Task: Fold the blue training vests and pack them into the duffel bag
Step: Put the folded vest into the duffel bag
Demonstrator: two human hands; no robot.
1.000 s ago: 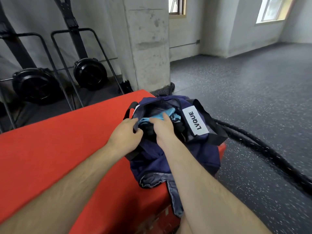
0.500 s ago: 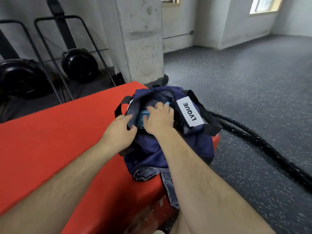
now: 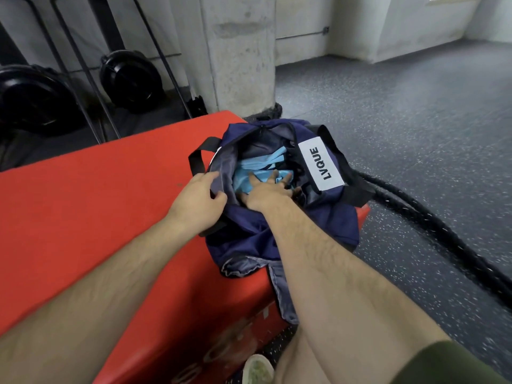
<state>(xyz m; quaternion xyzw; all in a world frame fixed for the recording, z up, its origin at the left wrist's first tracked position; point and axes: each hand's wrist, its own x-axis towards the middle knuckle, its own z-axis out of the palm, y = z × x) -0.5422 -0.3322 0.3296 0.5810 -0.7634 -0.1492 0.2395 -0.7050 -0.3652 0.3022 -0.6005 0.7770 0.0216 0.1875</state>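
Half inside the duffel bag point(image 3: 327, 228), right grip point(image 3: 266, 194) (fingers point(image 3: 274, 176) straight) presses blue vests point(image 3: 249, 169); left grip point(image 3: 198, 199) pinches the rim.

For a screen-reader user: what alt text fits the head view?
A person's right hand presses light blue vests inside an open navy duffel bag while the left hand grips the bag's rim. The bag sits on a red box.
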